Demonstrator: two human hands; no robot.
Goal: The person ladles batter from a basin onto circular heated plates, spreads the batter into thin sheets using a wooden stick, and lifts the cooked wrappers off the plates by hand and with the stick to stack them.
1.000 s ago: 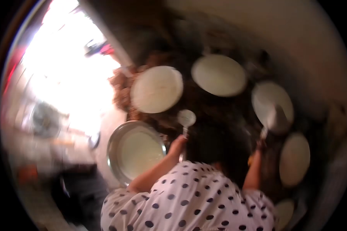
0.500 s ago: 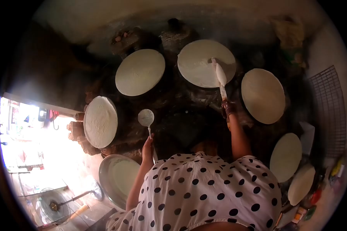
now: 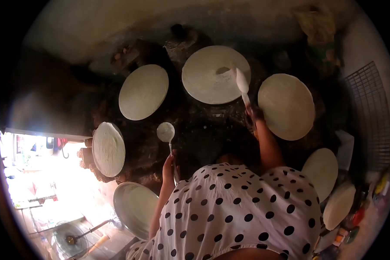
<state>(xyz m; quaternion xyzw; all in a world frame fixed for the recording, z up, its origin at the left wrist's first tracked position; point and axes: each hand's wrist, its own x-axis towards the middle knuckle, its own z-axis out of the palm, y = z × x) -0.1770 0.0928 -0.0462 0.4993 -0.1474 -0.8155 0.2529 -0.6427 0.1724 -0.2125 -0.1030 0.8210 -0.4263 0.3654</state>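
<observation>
White flat spatula (image 3: 241,83) lay with its blade on the far middle round pale batter sheet (image 3: 210,76), long axis running back toward the right hand (image 3: 252,116), whose fingers were closed on its handle. Nearer, the left hand (image 3: 168,164) gripped a small white ladle (image 3: 165,132) upright.

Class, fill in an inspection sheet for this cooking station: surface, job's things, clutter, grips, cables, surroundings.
Surface: dark hearth ringed with round pale discs.
Job's things: ladle; long pale spatula, its tip over the top disc; metal basin of pale batter.
Clutter: bottles and packets at right.
Grips: left hand shut on the ladle; right hand shut on the spatula.
Cables: nothing seen.
Surroundings: wire rack, floor fan, bright doorway.
</observation>
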